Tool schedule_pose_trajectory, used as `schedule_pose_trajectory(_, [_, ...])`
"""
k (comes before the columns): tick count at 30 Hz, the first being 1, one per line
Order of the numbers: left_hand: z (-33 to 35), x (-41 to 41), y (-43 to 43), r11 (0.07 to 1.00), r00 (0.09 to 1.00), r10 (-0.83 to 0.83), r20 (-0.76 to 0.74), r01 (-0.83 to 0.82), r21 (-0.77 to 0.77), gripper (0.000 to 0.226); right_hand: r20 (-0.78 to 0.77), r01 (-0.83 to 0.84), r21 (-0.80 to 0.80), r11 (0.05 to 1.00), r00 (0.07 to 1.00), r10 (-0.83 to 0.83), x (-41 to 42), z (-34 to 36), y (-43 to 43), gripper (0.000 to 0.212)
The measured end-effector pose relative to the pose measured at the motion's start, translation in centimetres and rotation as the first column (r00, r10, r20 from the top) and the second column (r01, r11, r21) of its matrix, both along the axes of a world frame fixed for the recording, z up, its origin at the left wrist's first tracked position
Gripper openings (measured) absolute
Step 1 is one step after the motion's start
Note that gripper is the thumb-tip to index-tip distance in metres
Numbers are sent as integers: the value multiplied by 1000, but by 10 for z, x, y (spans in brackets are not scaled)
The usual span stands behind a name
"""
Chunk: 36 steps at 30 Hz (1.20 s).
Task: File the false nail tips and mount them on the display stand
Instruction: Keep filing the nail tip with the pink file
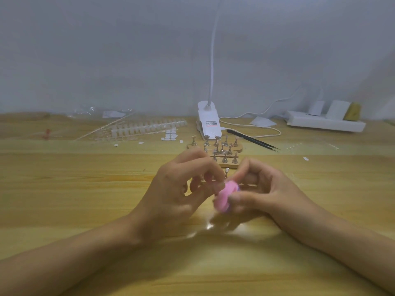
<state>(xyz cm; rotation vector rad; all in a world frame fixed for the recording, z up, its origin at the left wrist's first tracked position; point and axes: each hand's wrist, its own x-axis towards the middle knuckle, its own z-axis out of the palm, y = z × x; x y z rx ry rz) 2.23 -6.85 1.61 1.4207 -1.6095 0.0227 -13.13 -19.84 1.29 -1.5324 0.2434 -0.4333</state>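
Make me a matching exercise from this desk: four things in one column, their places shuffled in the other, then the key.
Things
1. pink file block
2. black tweezers
3. power strip
4. nail tip strips

Places
A. far right, by the wall
B. left of the lamp base
C. in the right hand, close beside the left hand
D. just right of the lamp base, on the table

Pairs: 1-C, 2-D, 3-A, 4-B
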Motion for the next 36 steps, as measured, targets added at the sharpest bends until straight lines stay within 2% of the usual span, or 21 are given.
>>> schedule_pose_trajectory(1, [0, -1, 0, 1000, 1000, 1, 9, -1, 4, 10, -11, -24, -16, 1000, 1000, 23, 0, 0, 1, 27])
schedule_pose_trajectory(5, [0, -1, 0, 1000, 1000, 2, 6, -2, 9, 9, 46, 102, 62, 993, 993, -105, 0, 0, -3, 29])
schedule_pose_trajectory(8, [-1, 0, 0, 1000, 1000, 6, -1, -6, 13, 9, -23, -37, -19, 999, 999, 36, 0, 1, 0, 26])
schedule_pose_trajectory(12, [-1, 0, 0, 1000, 1000, -9, -4, 9, 15, 9, 47, 61, 77, 995, 997, -65, 0, -1, -4, 29])
schedule_pose_trajectory(15, [-1, -2, 0, 1000, 1000, -13, -7, 13, 7, 10, -13, -63, 10, 998, 998, 64, 0, 0, -2, 25])
schedule_pose_trajectory(18, [-2, -2, 1, 1000, 1000, -10, -22, 10, 21, 10, 37, 28, 63, 998, 999, -30, 1, -1, -5, 24])
schedule_pose_trajectory(22, [-1, -4, 1, 1000, 1000, -11, -22, 11, 17, 9, 23, -77, 23, 997, 997, 76, 1, -1, -5, 26])
schedule_pose_trajectory(25, [-1, -4, 1, 999, 998, -26, -61, 27, 18, 8, 52, 4, 57, 998, 999, -7, 1, -2, -7, 25])
schedule_pose_trajectory(28, [-2, -4, 1, 999, 995, -34, -89, 37, 25, 7, 15, -109, 24, 994, 994, 109, 2, 0, -5, 29])
schedule_pose_trajectory(32, [-1, -4, 1, 999, 994, -22, -103, 24, 23, 9, 27, 7, 51, 999, 1000, -8, 1, -2, -8, 23])
schedule_pose_trajectory(35, [-2, -4, 1, 999, 997, -28, -77, 30, 25, 9, -16, -119, -37, 992, 993, 119, 1, -1, -4, 28])
schedule_pose_trajectory(36, [-2, -5, 1, 999, 998, -34, -58, 36, 26, 10, -6, -100, -43, 994, 995, 100, 1, -1, -3, 30])
